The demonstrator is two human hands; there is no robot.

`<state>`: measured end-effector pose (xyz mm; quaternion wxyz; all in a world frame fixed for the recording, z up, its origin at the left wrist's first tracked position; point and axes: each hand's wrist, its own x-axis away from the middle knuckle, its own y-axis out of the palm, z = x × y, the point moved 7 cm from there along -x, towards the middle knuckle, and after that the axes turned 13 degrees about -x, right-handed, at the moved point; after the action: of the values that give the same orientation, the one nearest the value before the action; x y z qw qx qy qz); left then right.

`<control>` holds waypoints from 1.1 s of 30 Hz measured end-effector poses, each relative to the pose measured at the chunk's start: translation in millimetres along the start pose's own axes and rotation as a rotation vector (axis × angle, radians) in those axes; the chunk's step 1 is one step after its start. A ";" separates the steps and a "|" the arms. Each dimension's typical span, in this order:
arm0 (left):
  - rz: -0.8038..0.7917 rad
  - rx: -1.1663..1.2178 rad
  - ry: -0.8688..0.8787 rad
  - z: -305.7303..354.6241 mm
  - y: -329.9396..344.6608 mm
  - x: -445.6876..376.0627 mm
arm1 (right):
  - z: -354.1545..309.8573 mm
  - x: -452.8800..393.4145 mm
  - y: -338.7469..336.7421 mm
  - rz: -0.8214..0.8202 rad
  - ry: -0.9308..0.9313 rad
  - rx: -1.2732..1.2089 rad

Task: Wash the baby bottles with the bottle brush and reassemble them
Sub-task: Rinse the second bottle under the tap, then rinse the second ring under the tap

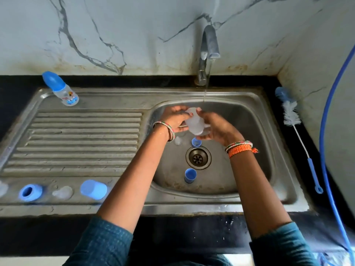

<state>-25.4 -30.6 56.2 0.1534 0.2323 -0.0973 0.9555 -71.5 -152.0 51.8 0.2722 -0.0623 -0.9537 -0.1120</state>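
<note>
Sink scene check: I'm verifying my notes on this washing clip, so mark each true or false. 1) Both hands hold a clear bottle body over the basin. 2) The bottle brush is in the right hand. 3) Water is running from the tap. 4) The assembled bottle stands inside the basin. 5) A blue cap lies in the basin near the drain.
1) True: the left hand and right hand grip the clear bottle body.
2) False: the bottle brush lies on the counter right of the sink.
3) True: a thin stream falls from the tap.
4) False: the assembled bottle stands on the drainboard's far left corner.
5) True: the blue cap lies just in front of the drain.
</note>
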 end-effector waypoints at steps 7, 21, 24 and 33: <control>-0.113 -0.003 0.080 4.1 -110.7 38.7 | -21.0 12.4 100.1 -0.031 -0.172 -0.062; 0.173 -0.276 0.003 -29.8 -469.6 117.0 | -4.1 -13.7 458.1 -0.109 -0.364 0.342; 0.188 -0.257 -0.060 -56.6 -496.2 117.9 | 13.7 -26.4 495.9 -0.107 -0.405 0.484; 0.262 -0.256 -0.218 -111.8 -527.8 114.4 | 62.4 -44.2 532.2 -0.156 -0.255 0.558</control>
<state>10.3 519.5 73.4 0.0446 0.2983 -0.2632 0.9164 30.0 375.7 72.3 0.1475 0.0743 -0.9760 0.1421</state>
